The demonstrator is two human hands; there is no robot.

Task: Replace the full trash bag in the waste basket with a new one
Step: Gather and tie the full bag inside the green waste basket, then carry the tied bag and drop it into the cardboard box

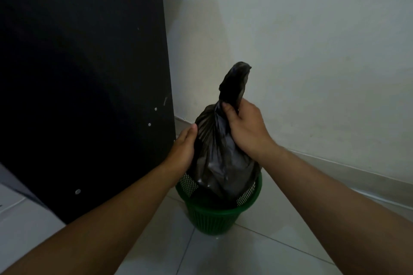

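Trash bag (220,163) neck gripped by right hand (245,131), bottom in waste basket (214,212).

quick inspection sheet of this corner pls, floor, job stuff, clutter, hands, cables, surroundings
surface: pale glossy tiled floor, grout lines visible
job's things: full black plastic trash bag, neck gathered and standing upright, its lower part still inside the green plastic mesh waste basket; no new bag seen
clutter: nothing seen
hands: right hand grips the bag's gathered neck; left hand rests against the bag's left side, fingers hidden behind it
cables: nothing seen
surroundings: off-white wall behind the basket with a baseboard strip; large black panel with small screw heads beside the basket on the left
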